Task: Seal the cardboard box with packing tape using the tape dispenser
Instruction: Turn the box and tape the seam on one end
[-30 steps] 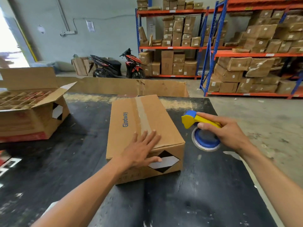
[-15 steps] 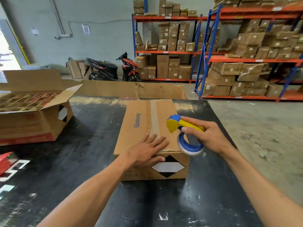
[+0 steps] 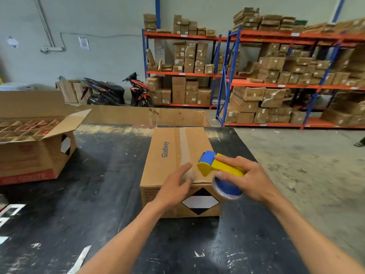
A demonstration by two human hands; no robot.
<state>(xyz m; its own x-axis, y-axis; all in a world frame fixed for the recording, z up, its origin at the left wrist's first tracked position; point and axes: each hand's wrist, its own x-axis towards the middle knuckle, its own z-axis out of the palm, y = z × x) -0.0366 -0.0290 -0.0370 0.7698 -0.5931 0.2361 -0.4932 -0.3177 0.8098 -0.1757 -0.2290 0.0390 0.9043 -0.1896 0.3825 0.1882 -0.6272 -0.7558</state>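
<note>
A closed brown cardboard box (image 3: 167,155) marked "Glodway" lies on the black table (image 3: 98,184), with a strip of clear tape (image 3: 184,143) along its top seam. My right hand (image 3: 248,178) grips a yellow and blue tape dispenser (image 3: 215,169) over the box's near right corner, its blue roll hanging by the front face. My left hand (image 3: 175,186) rests at the near top edge of the box, fingers together and blurred, touching the tape's near end.
An open cardboard box (image 3: 35,155) with divider cells stands at the table's left. A flat cardboard sheet (image 3: 138,115) lines the far edge. Beyond are a parked motorbike (image 3: 118,91) and blue-orange shelves (image 3: 276,86) stacked with cartons. Concrete floor lies to the right.
My right hand brought the dispenser from beside the box onto its near right corner. My left hand slid from flat on the lid to the near edge at the seam.
</note>
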